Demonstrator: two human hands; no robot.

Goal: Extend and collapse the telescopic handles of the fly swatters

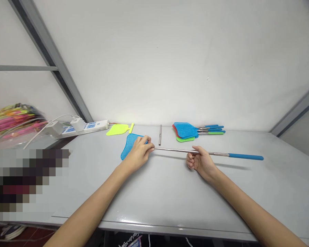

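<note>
The left hand [138,153] pinches the blue swatter head [130,145] at the rod's [175,150] nine o'clock end while the right hand [199,161] grips the rod mid-way above the table [170,192], so both should stay level and push straight together.

Head view. Left hand [138,153] rests on the blue swatter head [128,145], fingers closed at the near end of the extended telescopic rod [175,150]. Right hand [201,162] pinches the rod at mid-length; its blue grip [245,157] points right, lifted above its shadow on the grey counter [170,192]. Behind lie a loose yellow swatter head [118,129], a short metal rod [160,134] and a stack of finished swatters [193,131]. A white power strip [84,127] lies far left
</note>
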